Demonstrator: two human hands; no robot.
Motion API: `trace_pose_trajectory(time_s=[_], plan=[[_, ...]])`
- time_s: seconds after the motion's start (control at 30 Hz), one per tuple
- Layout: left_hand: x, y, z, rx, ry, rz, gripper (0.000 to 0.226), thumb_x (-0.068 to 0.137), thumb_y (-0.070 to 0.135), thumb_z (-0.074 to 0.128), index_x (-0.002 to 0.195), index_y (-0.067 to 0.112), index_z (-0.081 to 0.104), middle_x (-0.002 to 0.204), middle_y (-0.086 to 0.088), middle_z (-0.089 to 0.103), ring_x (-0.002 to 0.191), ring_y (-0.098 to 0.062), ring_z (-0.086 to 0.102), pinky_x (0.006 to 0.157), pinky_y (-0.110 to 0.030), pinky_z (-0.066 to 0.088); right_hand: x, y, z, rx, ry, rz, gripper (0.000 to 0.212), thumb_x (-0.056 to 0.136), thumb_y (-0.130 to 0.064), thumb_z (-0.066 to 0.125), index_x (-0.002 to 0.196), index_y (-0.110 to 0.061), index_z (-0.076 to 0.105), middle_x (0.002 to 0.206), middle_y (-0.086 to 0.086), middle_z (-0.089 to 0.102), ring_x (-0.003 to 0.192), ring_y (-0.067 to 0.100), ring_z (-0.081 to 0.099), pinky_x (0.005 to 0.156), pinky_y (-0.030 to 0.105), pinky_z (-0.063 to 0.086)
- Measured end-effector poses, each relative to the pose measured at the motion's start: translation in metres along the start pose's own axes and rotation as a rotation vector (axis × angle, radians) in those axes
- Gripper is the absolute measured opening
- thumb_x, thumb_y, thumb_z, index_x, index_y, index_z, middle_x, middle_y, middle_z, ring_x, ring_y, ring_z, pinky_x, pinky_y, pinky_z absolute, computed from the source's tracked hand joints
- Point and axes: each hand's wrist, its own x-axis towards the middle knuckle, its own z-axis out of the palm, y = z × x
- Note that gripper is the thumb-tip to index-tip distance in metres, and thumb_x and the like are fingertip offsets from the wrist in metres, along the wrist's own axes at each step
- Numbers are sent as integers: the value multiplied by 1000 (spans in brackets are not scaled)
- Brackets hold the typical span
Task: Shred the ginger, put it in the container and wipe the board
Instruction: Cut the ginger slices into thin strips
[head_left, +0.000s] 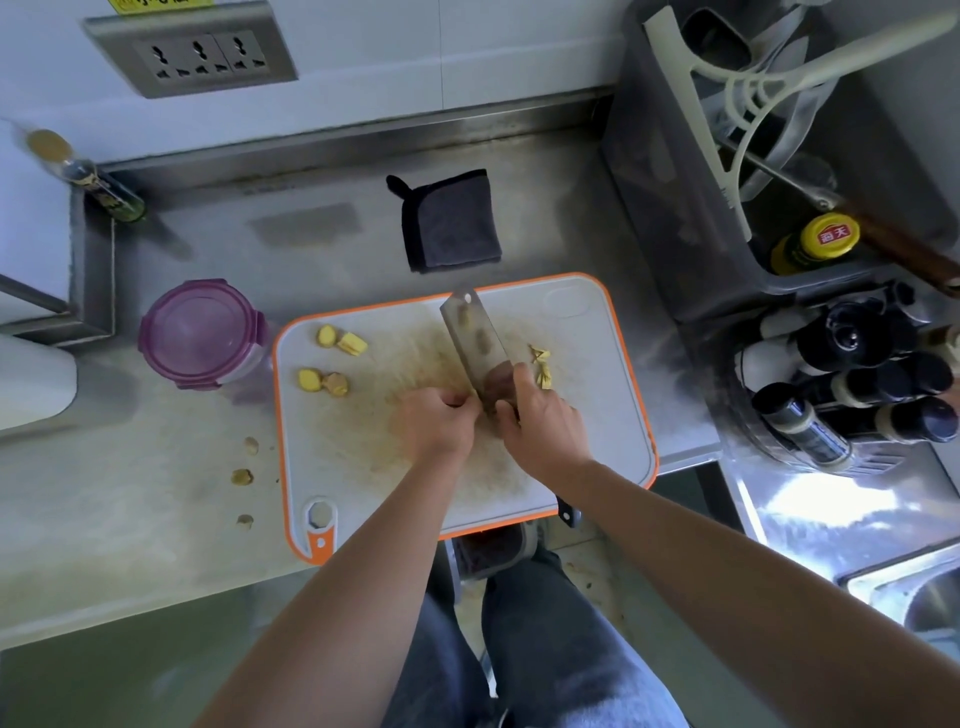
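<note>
Ginger shreds (540, 366) lie in a small heap just beyond the right hand (545, 423), touching its knuckle side, on the right of the cleaver (475, 345). That hand is wrapped round the cleaver's handle, and the blade runs away from it, slanting left. 2 pale slices (485, 340) cling to the blade's flat.

The left hand (436, 421) sits just beside the right one, on the other side of the blade, with its fingers curled down against the steel. What lies under them is hidden, so I cannot tell whether it holds anything.

Both hands are over the stained middle of the board (597, 415). Left of and beyond the left hand, well apart from it, 4 ginger chunks (336, 384) rest on the board in 2 pairs. Further left, touching the board's edge, stands the container (202, 332) with its purple lid on. Left of the left hand and nearer the person, 3 scraps (242, 476) lie on the counter (156, 493).

Beyond the blade's tip, off the board, is a folded dark cloth (449, 221). Far right of the right hand stand dark bottles (795, 415).
</note>
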Motion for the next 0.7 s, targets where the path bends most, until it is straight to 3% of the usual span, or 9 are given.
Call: trace_pose_trajectory(time_s=[0.27,0.4,0.5,0.6,0.7], plan=[[3,-3,2,-6,-16,-17,29,81,22,69,56,8,67,60,-15,67,61,-33,68,62,-45,59,3,14,-15,-154,25,29,29,97,-20,40,124,-10,34,86,13,60,76,35,58,61,35,38],[3,-4,1,-31,-33,-33,25,83,23,69,61,12,70,61,-10,69,61,-29,67,63,-40,57,5,26,-28,-60,52,79,11,95,-18,39,100,-14,31,75,9,54,64,32,48,54,33,32],[1,-2,3,-48,-19,-10,17,84,28,70,71,19,75,65,-2,71,64,-21,67,66,-37,57,3,17,-27,9,49,18,11,96,-18,41,98,-16,30,77,5,55,66,29,48,55,33,33],[-1,-4,6,-172,-52,9,18,86,24,67,69,27,71,69,-1,72,65,-21,65,70,-46,59,4,14,-25,59,71,23,9,96,-18,40,97,-15,33,75,3,56,64,26,49,54,33,35],[0,-11,2,-154,-3,49,9,88,22,64,83,24,72,75,1,73,70,-21,68,72,-47,59,4,13,-29,158,85,35,5,93,-17,39,92,-14,34,65,3,55,58,26,51,48,32,35]])
